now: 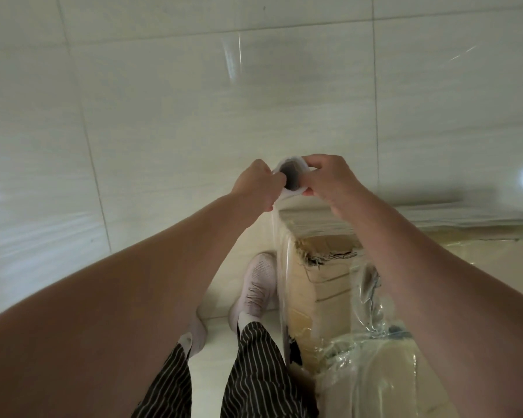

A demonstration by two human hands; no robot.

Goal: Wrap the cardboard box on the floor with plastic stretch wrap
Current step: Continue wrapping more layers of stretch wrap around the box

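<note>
Cardboard box (329,285): on the tiled floor (163,116), at the person's right, just beside the right shoe (255,285).
Left fingers (276,177): curled on the left rim of the roll, gripping it.
Right fingers (312,174): curled on the right rim, gripping it too.
Hands: left hand (255,184) and right hand (329,179) flank the roll, one each side; judged to keep it level and let it turn as film pays out.
Stretch wrap roll (290,176): seen end-on, dark core facing the camera, held above the box's far corner.
Film (280,267): a clear sheet runs from the roll down the box's left side; it looks taut, probably so the layer lies flat.
Box surface: glossy film covers the top and near end; a torn cardboard edge (323,256) shows under it. Judged partly wrapped.
Legs: striped trousers (254,372), standing close to the box, likely for reach.
Writing: none legible on the box, roll or film; no brand visible.
</note>
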